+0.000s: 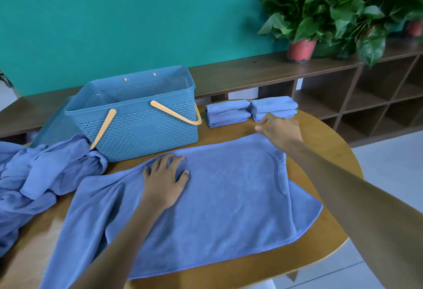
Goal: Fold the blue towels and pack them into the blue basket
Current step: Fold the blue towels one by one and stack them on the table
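Note:
A blue towel (pixel 217 208) lies spread across the round wooden table (pixel 332 151), its left end hanging off the near edge. My left hand (pixel 166 178) presses flat on its far left part, fingers spread. My right hand (pixel 280 130) hovers with relaxed fingers over the towel's far right corner, just in front of two stacks of folded blue towels (pixel 250 110). The blue basket (pixel 137 114) with orange handles stands at the back left, and no towel shows inside it. A heap of crumpled blue towels (pixel 41 174) lies at the left.
A long dark wooden shelf unit (pixel 320 82) runs along the teal wall behind the table. Potted green plants (pixel 320 13) stand on it at the right. White floor shows to the right of the table.

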